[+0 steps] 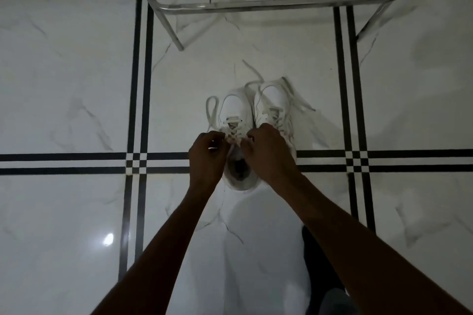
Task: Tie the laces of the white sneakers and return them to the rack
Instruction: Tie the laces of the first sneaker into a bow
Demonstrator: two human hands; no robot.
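Two white sneakers stand side by side on the tiled floor, toes pointing away from me. The left sneaker (236,110) lies under my hands; its lace loops out to the left. My left hand (207,153) and my right hand (266,151) are both closed on this sneaker's laces above its tongue. The right sneaker (273,102) sits beside it, partly behind my right hand, with loose laces (302,103) spread over the floor. The white metal rack (256,2) stands farther away at the top of the view.
The floor is white marble tile with black double stripes (140,84) crossing under the sneakers. The rack's legs (171,30) reach the floor a short way beyond the shoes. A dark shape (322,276) lies at the bottom right near my right arm.
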